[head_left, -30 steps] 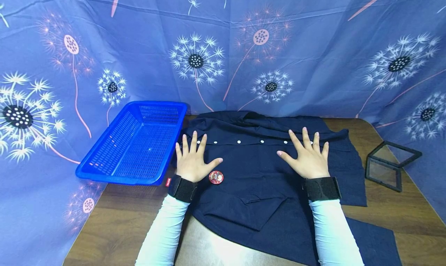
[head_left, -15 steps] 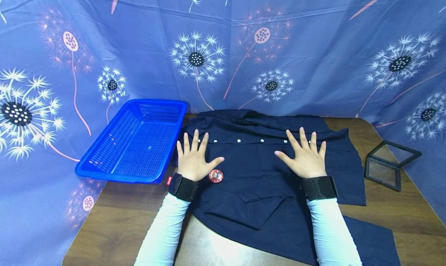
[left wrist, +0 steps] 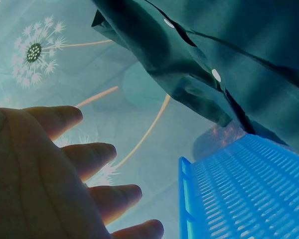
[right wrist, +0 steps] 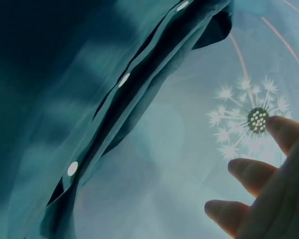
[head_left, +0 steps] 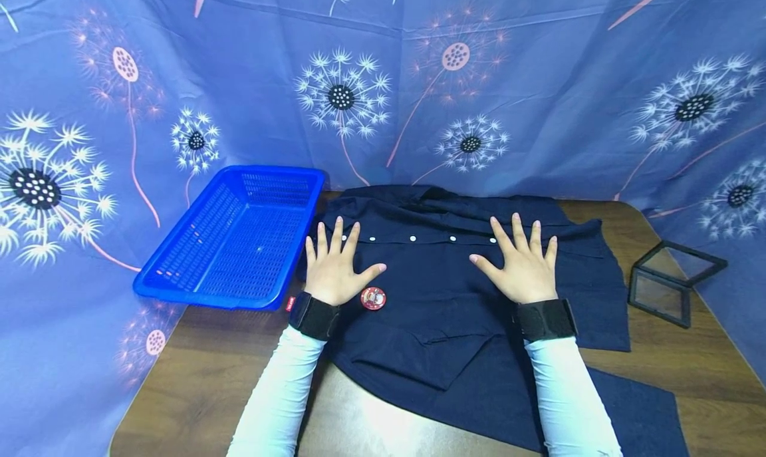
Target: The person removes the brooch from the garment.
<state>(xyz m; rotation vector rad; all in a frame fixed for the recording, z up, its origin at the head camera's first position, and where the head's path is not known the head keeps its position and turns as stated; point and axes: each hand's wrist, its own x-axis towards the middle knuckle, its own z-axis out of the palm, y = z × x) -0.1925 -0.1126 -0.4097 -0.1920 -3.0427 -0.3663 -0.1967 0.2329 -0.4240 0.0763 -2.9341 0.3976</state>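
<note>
Spread across the middle of the worktop (head_left: 209,377) is a dark shirt (head_left: 419,277), its long axis apparently laid left to right, with the row of buttons (head_left: 413,239) lined up roughly along the back edge. That's probably the bit that matters: seen from the head, one part of the row is overlapped by the fingers of the left hand (head_left: 335,271) and another, further right, by those of the right hand (head_left: 526,267), so the shirt is straddled pretty evenly and neither hand can be called nearer. Nothing is gripped, fingers fanned out on both sides; whether the cloth is actually touched can't be told. The badge (head_left: 374,299) is left lying on the shirt just below the left thumb, the basket (head_left: 206,301) is parked toward the back left corner, and the frame (head_left: 661,276) is set near the right edge.
</note>
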